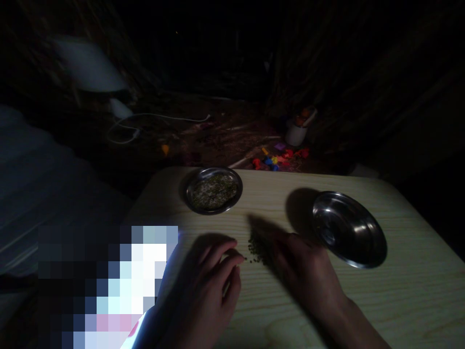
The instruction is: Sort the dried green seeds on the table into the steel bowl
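A small pile of dark green beans (256,248) lies on the table between my two hands. My left hand (220,281) is left of the pile, fingers loosely curved and apart; one fingertip is close to a stray bean. Over the pile's right side rests my right hand (308,271), its fingers pointing down and left. Shadow hides those fingertips, so I cannot tell what they hold. Beyond my left hand a steel dish (188,194) holds a mix of green beans and pale grains (214,191). To the right, a shiny steel bowl (348,228) shows its bare inside.
The light wood-grain table (407,291) carries both vessels. A bright, pixelated patch (141,271) covers the lower left. Past the far edge, colourful toy pieces (278,159) lie near a pale container (296,134). A white cable (163,116) trails in the dark behind.
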A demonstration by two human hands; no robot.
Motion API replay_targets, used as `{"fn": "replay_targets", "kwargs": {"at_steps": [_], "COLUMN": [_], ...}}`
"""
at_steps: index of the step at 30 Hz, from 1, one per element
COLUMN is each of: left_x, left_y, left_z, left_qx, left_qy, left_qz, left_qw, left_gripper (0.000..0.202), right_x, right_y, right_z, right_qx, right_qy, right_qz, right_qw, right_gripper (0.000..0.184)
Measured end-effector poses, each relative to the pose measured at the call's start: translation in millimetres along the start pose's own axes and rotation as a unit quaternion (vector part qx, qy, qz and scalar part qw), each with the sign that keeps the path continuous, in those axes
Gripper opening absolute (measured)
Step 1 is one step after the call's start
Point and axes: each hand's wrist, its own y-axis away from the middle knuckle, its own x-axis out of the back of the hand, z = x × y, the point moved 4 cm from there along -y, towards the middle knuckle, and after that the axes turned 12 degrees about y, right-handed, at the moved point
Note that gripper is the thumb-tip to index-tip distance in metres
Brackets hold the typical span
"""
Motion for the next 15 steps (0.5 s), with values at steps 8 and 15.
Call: {"fn": "replay_targets", "kwargs": {"at_steps": [8, 15], "left_x": [1.5, 1.1], "left_y": [1.0, -1.7], "left_z": [0.2, 1.5], "left_qx": [-0.005, -0.008], "left_qy": [-0.013, -0.014], "left_qz": [-0.011, -0.012], "left_qw": [1.0, 1.0], "left_gripper": [0.03, 0.032], "right_x": [2.1, 7.6], "right_y": [2.0, 5.0], "right_z": [7.5, 15.2], "right_qx": [-0.016, -0.041], "right_qy": [0.012, 0.009], "right_qz": [-0.007, 0.008], "right_qw": [1.0, 0.999], "right_gripper": [0.024, 0.025]}}
